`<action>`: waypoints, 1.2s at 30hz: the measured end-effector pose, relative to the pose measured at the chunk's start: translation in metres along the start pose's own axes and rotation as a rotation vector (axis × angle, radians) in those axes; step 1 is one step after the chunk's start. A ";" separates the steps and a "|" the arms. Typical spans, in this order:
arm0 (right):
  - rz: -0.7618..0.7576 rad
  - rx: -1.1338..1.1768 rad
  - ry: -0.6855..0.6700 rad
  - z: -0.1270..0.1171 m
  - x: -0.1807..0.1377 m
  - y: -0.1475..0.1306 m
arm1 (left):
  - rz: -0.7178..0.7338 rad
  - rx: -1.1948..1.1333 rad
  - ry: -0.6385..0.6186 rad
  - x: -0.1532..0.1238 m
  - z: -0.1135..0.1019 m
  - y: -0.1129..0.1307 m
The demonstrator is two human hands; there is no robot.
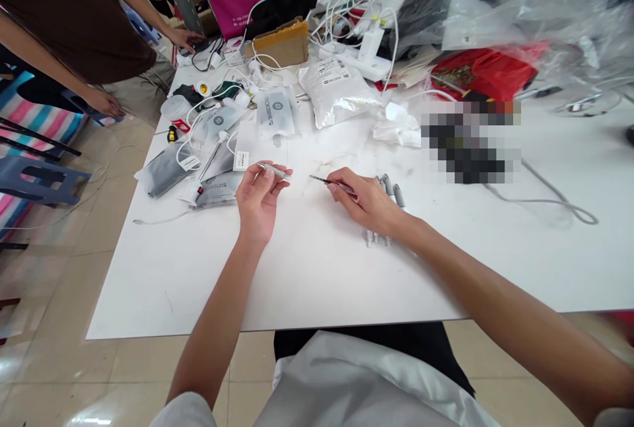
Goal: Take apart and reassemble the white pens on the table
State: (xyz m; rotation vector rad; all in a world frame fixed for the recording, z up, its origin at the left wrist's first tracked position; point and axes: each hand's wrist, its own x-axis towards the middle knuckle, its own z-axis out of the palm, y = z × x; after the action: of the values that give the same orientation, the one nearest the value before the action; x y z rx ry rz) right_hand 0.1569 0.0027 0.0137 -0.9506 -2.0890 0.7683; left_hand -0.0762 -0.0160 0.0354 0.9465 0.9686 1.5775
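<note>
My left hand (258,199) is closed on a short grey cylindrical part (274,171), its end pointing right. In my right hand (364,199) is a slim dark tool (319,179), held like a pen with its thin tip towards the left hand. A small gap separates the tip from the cylindrical part. The tool's exact kind is too small to make out. Several similar grey cylindrical parts (399,197) lie on the white table (307,275) beside and partly beneath my right hand and wrist.
To the left lie packaged pouches (275,113), cables and a white tub (176,110). Behind are a white plastic parcel (339,90), a cardboard box (280,44) and a red bag (505,70). A blurred dark object (465,150) with a grey cable is right. Another person (74,18) stands left.
</note>
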 end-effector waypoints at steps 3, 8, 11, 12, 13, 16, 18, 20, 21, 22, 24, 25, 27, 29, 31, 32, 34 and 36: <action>-0.015 -0.033 0.046 -0.003 0.001 0.000 | -0.074 -0.054 0.005 0.001 -0.001 0.001; -0.037 -0.069 0.054 -0.004 0.001 0.002 | -0.108 0.003 -0.032 0.001 0.000 -0.004; -0.052 -0.097 0.053 -0.003 0.001 0.004 | -0.096 0.034 -0.045 0.001 0.001 -0.007; -0.060 -0.107 0.056 -0.003 0.001 0.005 | -0.094 0.043 -0.045 0.001 0.001 -0.008; -0.069 -0.118 0.059 -0.003 0.001 0.006 | -0.096 0.052 -0.044 0.001 0.002 -0.009; -0.101 -0.161 0.070 -0.004 0.000 0.009 | -0.104 0.067 -0.049 0.000 0.002 -0.011; -0.126 -0.203 0.079 -0.005 0.001 0.011 | -0.106 0.051 -0.056 -0.001 0.002 -0.011; -0.151 -0.240 0.086 -0.006 0.001 0.011 | -0.112 0.023 -0.058 -0.001 0.002 -0.012; -0.159 -0.253 0.087 -0.007 0.001 0.010 | -0.121 0.010 -0.056 -0.002 0.002 -0.013; -0.165 -0.260 0.086 -0.008 0.001 0.009 | -0.131 0.000 -0.051 -0.002 0.002 -0.014; -0.168 -0.261 0.088 -0.010 0.002 0.007 | -0.153 -0.016 -0.036 -0.002 0.002 -0.015; -0.165 -0.260 0.092 -0.011 0.002 0.005 | -0.163 -0.022 -0.027 -0.002 0.002 -0.015; -0.159 -0.256 0.112 -0.012 0.002 0.003 | -0.179 -0.025 -0.011 -0.001 0.002 -0.016; -0.158 -0.252 0.138 -0.012 0.002 0.002 | -0.190 -0.024 -0.002 -0.002 0.003 -0.016; -0.164 -0.251 0.157 -0.012 0.002 0.003 | -0.201 -0.021 -0.002 -0.002 0.004 -0.016; -0.164 -0.253 0.156 -0.012 0.002 0.004 | -0.207 -0.016 -0.006 -0.003 0.004 -0.016; -0.158 -0.263 0.138 -0.011 0.002 0.005 | -0.215 -0.001 -0.021 -0.004 0.005 -0.015; -0.159 -0.279 0.116 -0.011 0.002 0.006 | -0.220 0.012 -0.046 -0.006 0.006 -0.013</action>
State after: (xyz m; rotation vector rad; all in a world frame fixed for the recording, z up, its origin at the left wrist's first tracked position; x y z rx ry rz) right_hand 0.1664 0.0101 0.0162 -0.9369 -2.1733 0.3379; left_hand -0.0653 -0.0187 0.0244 0.8506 1.0147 1.3618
